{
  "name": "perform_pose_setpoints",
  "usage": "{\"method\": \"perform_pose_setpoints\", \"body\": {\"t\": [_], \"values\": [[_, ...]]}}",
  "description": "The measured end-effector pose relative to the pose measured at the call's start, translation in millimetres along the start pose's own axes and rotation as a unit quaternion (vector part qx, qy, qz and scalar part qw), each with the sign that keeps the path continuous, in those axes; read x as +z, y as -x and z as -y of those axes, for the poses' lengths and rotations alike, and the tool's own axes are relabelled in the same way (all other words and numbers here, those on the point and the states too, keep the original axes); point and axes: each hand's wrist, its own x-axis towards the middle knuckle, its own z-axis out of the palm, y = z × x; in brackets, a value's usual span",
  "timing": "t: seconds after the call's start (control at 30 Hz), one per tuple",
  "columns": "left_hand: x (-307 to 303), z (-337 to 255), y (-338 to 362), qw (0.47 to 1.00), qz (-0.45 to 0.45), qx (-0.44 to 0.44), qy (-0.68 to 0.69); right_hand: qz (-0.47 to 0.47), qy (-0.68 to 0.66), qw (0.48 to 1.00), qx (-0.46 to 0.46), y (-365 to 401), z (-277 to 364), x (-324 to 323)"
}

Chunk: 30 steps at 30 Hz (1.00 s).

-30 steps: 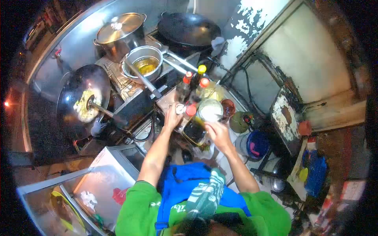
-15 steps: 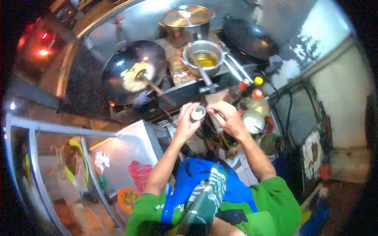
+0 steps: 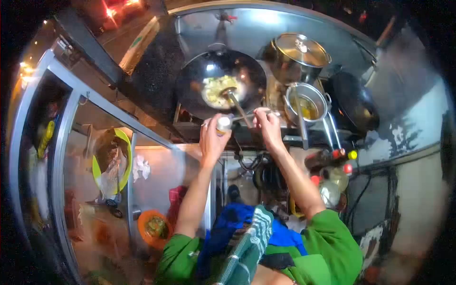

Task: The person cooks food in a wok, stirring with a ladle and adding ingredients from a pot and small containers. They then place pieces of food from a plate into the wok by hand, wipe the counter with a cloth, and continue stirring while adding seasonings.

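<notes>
My left hand [image 3: 214, 138] is wrapped around a small jar [image 3: 224, 124] with a pale top, near the wok's front edge. To its right, my right hand [image 3: 268, 127] is closed in a pinch on a thin utensil [image 3: 244, 116], which stretches toward the jar; its tip is not clear. Just beyond both hands is a black wok [image 3: 190, 80] holding pale yellow food [image 3: 216, 88]. A ladle [image 3: 236, 101] rests in that food, its handle leaning toward me and passing between my hands.
Right of the wok stand a lidded pot [image 3: 297, 57], a smaller pot [image 3: 323, 102] with yellow liquid and a dark pan [image 3: 354, 102]. Bottles [image 3: 327, 156] cluster at right. A glass-sided case [image 3: 102, 102] at left has an orange bowl [image 3: 154, 228] near it.
Both hands have moved forward to the wok's front edge, carrying the jar. They are farther apart now, and the thin utensil shows between them. The view has swung left.
</notes>
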Motion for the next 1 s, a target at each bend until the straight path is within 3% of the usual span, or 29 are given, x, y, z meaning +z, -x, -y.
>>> {"method": "perform_pose_setpoints", "body": {"t": [0.07, 0.1, 0.17, 0.23, 0.37, 0.4, 0.5, 0.53, 0.57, 0.63, 0.67, 0.7, 0.77, 0.8, 0.83, 0.87, 0.9, 1.0], "values": [[-6.2, 36.3, -34.6, 0.997, -0.054, -0.027, -0.036, -0.022, -0.07, 0.997, 0.017, -42.0, 0.9, 39.4], [-5.2, 54.3, -44.6, 0.996, -0.069, -0.034, -0.052, -0.028, -0.043, 0.999, -0.013, -60.0, -3.1, 48.9], [-18.8, 62.3, -56.1, 0.991, -0.066, -0.083, -0.08, -0.059, 0.235, 0.959, -0.147, -94.5, -15.9, 56.6], [-26.0, 69.4, -59.5, 0.991, -0.07, -0.079, -0.082, -0.075, 0.232, 0.956, -0.165, -94.6, -2.4, 61.1], [-18.2, 60.3, -44.0, 0.998, -0.046, -0.032, -0.028, -0.015, 0.133, 0.98, -0.15, -56.5, 28.9, 42.2], [-15.3, 46.0, -38.7, 0.999, -0.015, -0.037, -0.021, -0.004, 0.104, 0.987, -0.126, -41.4, 34.9, 36.0], [-0.8, 4.9, -15.0, 0.997, 0.028, 0.0, 0.072, 0.019, 0.255, 0.955, -0.149, 3.2, 61.0, 10.8], [8.9, -7.4, -6.7, 0.995, 0.027, 0.044, 0.085, 0.055, 0.294, 0.945, -0.133, 13.7, 66.2, 0.7], [15.4, -20.9, 6.0, 0.984, 0.085, 0.005, 0.154, 0.099, 0.294, 0.943, -0.117, 27.2, 72.6, -8.7], [29.9, -50.7, 26.5, 0.973, 0.139, 0.067, 0.172, 0.255, 0.345, 0.886, -0.178, 42.8, 74.7, -43.5], [33.2, -71.5, 38.8, 0.952, 0.211, 0.008, 0.223, 0.274, 0.342, 0.884, -0.161, 60.6, 90.1, -58.6], [50.9, -74.3, 54.3, 0.942, 0.247, 0.028, 0.226, 0.281, 0.371, 0.881, -0.085, 76.1, 99.9, -82.4], [89.9, -78.9, 90.1, 0.9, 0.294, -0.004, 0.321, 0.155, 0.37, 0.916, -0.003, 105.3, 92.8, -134.6], [120.4, -70.7, 109.5, 0.901, 0.3, 0.016, 0.313, 0.096, 0.472, 0.875, -0.046, 120.6, 87.0, -157.9], [144.8, -70.1, 113.7, 0.893, 0.362, 0.01, 0.268, 0.044, 0.534, 0.844, 0.011, 128.8, 63.7, -189.6], [165.1, -75.0, 122.8, 0.91, 0.338, 0.056, 0.234, 0.006, 0.599, 0.799, 0.045, 145.7, 47.0, -208.8], [182.9, -78.2, 130.2, 0.924, 0.311, 0.099, 0.2, -0.002, 0.64, 0.754, 0.148, 153.9, 16.4, -228.5], [242.8, -86.8, 146.1, 0.926, 0.33, 0.093, 0.159, -0.064, 0.748, 0.645, 0.142, 181.6, -50.3, -244.3]]}}
